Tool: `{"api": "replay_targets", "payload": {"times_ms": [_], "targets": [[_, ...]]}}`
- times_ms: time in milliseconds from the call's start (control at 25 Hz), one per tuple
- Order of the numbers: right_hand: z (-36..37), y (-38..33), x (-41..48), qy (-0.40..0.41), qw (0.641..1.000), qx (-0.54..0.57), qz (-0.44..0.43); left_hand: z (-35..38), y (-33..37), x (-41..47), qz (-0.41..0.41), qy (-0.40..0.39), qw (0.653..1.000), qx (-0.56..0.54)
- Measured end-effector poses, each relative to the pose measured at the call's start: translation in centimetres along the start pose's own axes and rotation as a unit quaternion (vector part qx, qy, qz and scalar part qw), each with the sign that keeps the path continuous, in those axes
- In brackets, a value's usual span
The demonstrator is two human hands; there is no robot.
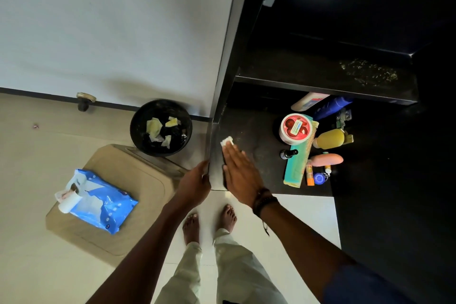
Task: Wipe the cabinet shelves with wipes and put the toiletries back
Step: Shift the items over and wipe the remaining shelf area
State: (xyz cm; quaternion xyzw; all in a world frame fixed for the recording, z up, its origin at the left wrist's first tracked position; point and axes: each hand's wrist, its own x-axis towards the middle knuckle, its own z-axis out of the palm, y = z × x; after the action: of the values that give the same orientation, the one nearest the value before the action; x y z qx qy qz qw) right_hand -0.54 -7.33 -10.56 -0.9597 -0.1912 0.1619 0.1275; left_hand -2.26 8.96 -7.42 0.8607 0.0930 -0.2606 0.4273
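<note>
- A small white folded wipe (pixel 227 141) is pressed flat onto the dark lower cabinet shelf (pixel 254 131) under the outstretched fingers of the right hand (pixel 238 168).
- The shelf's front edge is gripped by the left hand (pixel 197 180), fingers curled round it.
- Toiletries, like the red-lidded round jar (pixel 294 128), are bunched together further right on that shelf.
- Crumpled used wipes are sat in the round black bin (pixel 161 128) on the floor.

Left of the red-lidded jar (pixel 295 129) the lower shelf (pixel 256 131) lies bare; toiletries crowd its right, behind and before it

Dark bottom shelf (pixel 256 131) bears a white wipe (pixel 227 141), jar (pixel 294 128), comb (pixel 297 168), bottles (pixel 329 138)
</note>
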Motion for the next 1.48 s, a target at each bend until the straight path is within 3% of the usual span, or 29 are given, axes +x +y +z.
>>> {"api": "replay_targets", "payload": {"times_ms": [80,200,280,360,440,520,720,800,1040,1120,1280,1400,1480], "targets": [[-0.6,2.4,0.8,0.023,0.999,-0.010,0.021,-0.2,-0.2,-0.2,0.001,0.000,1.000,0.009],[-3.6,5.7,6.5,0.029,0.987,-0.017,0.155,-0.3,-1.0,0.2,-0.016,-0.004,1.000,0.025],[-3.8,5.3,8.1,0.027,0.982,0.002,0.187,0.0,-0.6,0.1,-0.021,-0.001,1.000,0.020],[-1.7,2.8,5.1,0.040,0.990,0.006,0.138,0.4,0.3,-0.2,-0.016,-0.002,1.000,0.008],[-0.2,0.2,-0.2,0.005,0.999,-0.017,0.038,0.5,0.7,0.0,-0.016,0.005,1.000,0.009],[-0.2,0.5,-1.6,-0.021,1.000,-0.021,-0.001,0.3,0.7,0.4,-0.016,0.005,1.000,0.012],[-5.6,5.2,8.1,-0.002,0.974,-0.010,0.228,-0.1,0.4,1.0,-0.004,0.008,1.000,0.000],[-7.3,6.1,10.5,-0.022,0.964,0.005,0.265,0.0,0.5,1.1,-0.011,0.024,1.000,-0.001],[-7.0,0.3,12.0,-0.022,0.982,0.131,0.135,0.1,-0.3,0.6,-0.032,0.024,0.999,0.001],[-7.1,0.3,13.0,-0.035,0.983,0.128,0.127,0.1,-0.9,0.7,-0.052,0.025,0.998,-0.003],[-4.7,-0.7,9.2,0.029,0.986,0.118,0.114,0.0,-1.2,0.6,-0.075,0.030,0.997,-0.016],[-1.5,-1.9,4.0,0.026,0.997,0.054,0.044,0.3,-0.4,0.2,-0.070,0.022,0.997,-0.017],[-1.6,-0.5,5.8,0.033,0.998,0.009,0.056,0.4,-0.2,0.3,-0.058,0.020,0.998,-0.016]]}}
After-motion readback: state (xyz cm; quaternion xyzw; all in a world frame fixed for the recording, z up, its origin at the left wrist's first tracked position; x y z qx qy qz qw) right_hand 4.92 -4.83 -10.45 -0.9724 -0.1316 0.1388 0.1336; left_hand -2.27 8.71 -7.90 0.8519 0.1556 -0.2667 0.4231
